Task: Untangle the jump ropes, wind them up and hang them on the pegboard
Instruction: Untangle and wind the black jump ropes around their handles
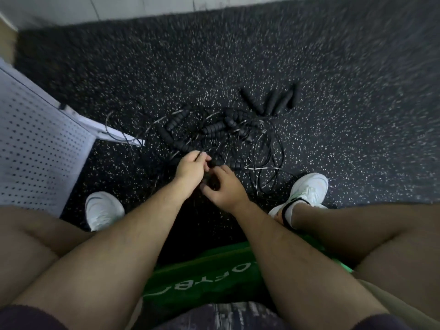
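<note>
A tangle of black jump ropes (238, 139) lies on the speckled floor in front of me, with ribbed foam handles and thin cords looping out to the right. Several smoother black handles (273, 101) lie side by side behind the tangle. My left hand (190, 167) pinches a thin cord at the near edge of the pile. My right hand (226, 186) is just beside it, fingers curled around a black handle or cord between the two hands. The white pegboard (35, 151) stands at the left, tilted in this view.
I sit on a green seat (202, 277) with knees apart. My white shoes (103, 208) (307, 189) rest on the dark rubber floor (357, 115) either side of the pile. A pale wall (119, 5) runs along the top.
</note>
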